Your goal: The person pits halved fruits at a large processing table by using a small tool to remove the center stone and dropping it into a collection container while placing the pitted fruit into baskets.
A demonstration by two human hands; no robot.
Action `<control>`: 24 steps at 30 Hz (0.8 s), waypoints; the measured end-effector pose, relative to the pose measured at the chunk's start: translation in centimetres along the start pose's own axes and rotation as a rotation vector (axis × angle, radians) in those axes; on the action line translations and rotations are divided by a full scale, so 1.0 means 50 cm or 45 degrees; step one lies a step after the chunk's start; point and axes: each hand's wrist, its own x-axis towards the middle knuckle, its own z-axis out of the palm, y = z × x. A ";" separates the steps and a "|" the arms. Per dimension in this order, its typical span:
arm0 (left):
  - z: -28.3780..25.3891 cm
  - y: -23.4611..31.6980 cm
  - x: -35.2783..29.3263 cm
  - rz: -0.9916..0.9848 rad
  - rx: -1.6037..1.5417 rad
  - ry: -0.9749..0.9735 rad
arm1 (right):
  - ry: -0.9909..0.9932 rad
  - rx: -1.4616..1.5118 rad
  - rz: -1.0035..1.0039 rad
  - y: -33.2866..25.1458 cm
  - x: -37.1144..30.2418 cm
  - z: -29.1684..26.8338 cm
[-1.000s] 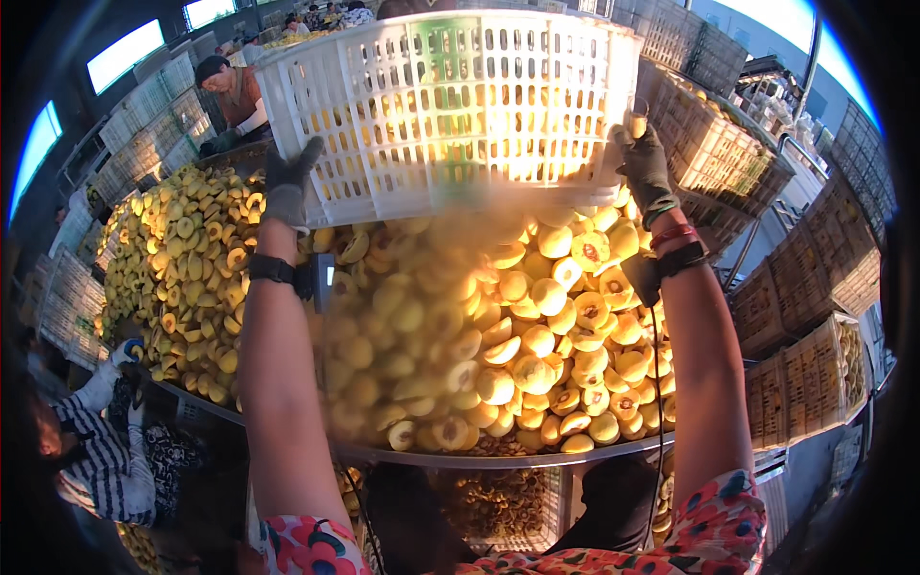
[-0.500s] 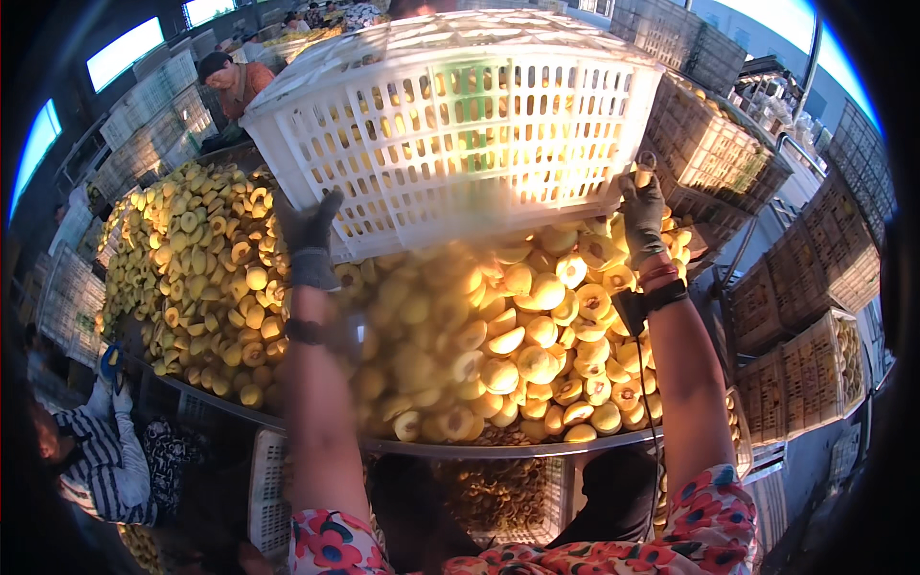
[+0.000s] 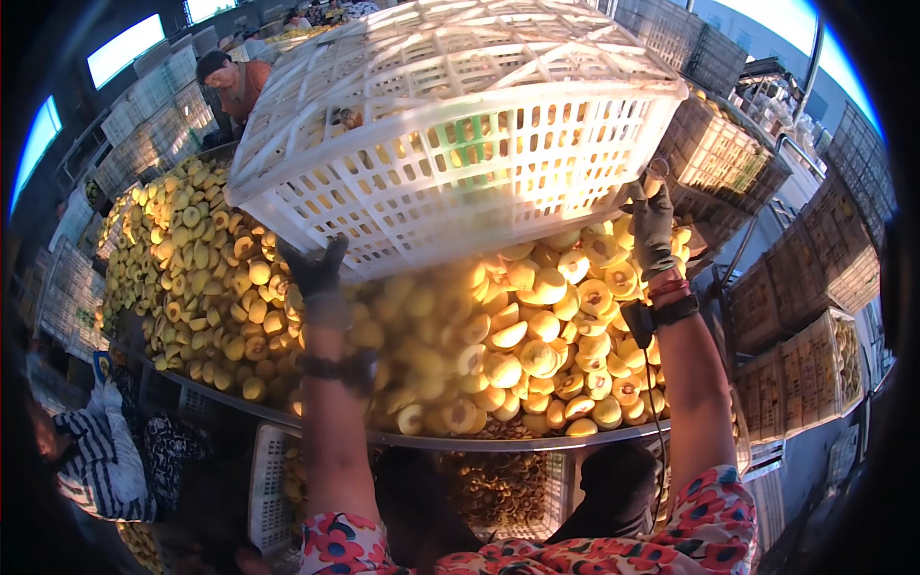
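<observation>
A white slatted plastic crate [image 3: 479, 182] is held tipped over above a heap of halved yellow peaches [image 3: 537, 335], its grid bottom facing up. More peach halves show through its slots. My left hand [image 3: 321, 273], in a dark glove, is at the crate's near left lower edge, its fingers partly hidden beneath. At the near right corner, my gloved right hand [image 3: 652, 230] grips the same edge. A small metal loop [image 3: 657, 167] shows by its fingertips; whether the hand holds it is unclear. Dark bands circle both wrists.
The peaches lie on a metal-rimmed table [image 3: 383, 439]. Beneath stands a white crate [image 3: 556, 489] with brown scraps. Filled crates are stacked on the right [image 3: 795, 249]. One person [image 3: 240, 86] is at the far left, another in a striped top [image 3: 101, 460] at the near left.
The crate has tipped further, so more of its bottom shows, and its left end has swung nearer. My left hand has shifted slightly right; my right hand has moved a little nearer.
</observation>
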 end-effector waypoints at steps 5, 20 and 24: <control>-0.002 0.017 -0.051 -0.093 0.015 0.016 | -0.029 -0.157 -0.106 0.019 -0.024 -0.034; 0.051 -0.051 0.138 0.100 0.026 0.067 | -0.067 -0.086 0.017 0.035 0.144 0.040; 0.096 -0.043 0.208 0.042 0.041 0.046 | -0.079 -0.284 -0.101 0.017 0.229 0.064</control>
